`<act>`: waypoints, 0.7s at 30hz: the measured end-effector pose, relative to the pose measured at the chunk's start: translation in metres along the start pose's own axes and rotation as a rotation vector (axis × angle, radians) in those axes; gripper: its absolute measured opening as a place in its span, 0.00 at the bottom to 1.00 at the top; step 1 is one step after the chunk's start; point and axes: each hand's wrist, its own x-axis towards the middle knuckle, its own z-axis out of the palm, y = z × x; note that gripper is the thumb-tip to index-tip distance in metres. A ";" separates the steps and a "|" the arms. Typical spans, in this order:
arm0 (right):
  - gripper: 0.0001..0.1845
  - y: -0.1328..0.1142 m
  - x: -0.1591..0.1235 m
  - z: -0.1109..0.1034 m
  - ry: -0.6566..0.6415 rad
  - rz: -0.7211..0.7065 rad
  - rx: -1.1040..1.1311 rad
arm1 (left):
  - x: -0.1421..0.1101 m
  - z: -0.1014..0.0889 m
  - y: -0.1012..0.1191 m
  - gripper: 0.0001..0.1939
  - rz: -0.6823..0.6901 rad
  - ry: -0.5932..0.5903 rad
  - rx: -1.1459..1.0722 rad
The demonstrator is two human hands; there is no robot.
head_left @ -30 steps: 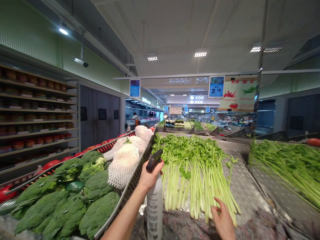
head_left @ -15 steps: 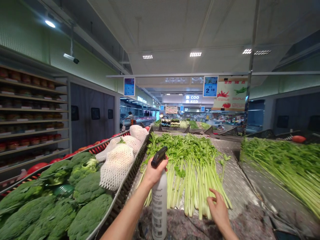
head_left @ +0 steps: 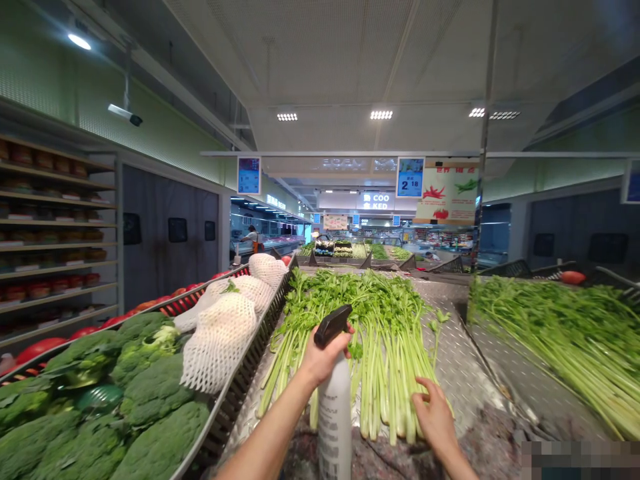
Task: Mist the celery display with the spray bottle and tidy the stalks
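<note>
My left hand [head_left: 327,352] is wrapped round the neck of a white spray bottle [head_left: 334,420] with a black trigger head [head_left: 332,325]. The bottle stands upright in front of the celery [head_left: 370,347], hiding part of the stalks. The celery lies in a wide row, leaves at the far side and pale stalk ends toward me. Low at the right, my right hand [head_left: 433,410] holds nothing; its fingers are apart and bent, close to the stalk ends at the row's right side. A grey mottled cloth [head_left: 385,457] lies along the near edge.
At the left a black crate [head_left: 260,333] holds broccoli [head_left: 160,393] and pale vegetables in white foam nets [head_left: 220,340]. A mirror [head_left: 540,373] on the right reflects celery. Price signs [head_left: 410,177] hang overhead. A person [head_left: 254,237] stands far back at the left.
The view has turned slightly right, so the shelves and crate slide left. My left hand has carried the spray bottle rightward across the celery. My right hand stays near the stalk ends.
</note>
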 end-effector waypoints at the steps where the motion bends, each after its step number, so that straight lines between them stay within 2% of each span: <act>1: 0.19 0.001 0.001 0.000 0.005 -0.009 -0.002 | 0.000 0.001 0.000 0.13 -0.001 -0.013 -0.007; 6: 0.19 -0.002 0.003 -0.005 -0.001 -0.009 -0.008 | -0.001 0.005 -0.001 0.12 -0.010 -0.078 0.006; 11: 0.20 -0.006 0.005 -0.010 -0.026 0.023 -0.034 | 0.002 0.004 -0.012 0.12 -0.001 -0.132 0.013; 21: 0.20 -0.008 0.008 -0.007 0.005 -0.003 -0.055 | 0.000 -0.003 -0.012 0.12 -0.062 -0.078 -0.019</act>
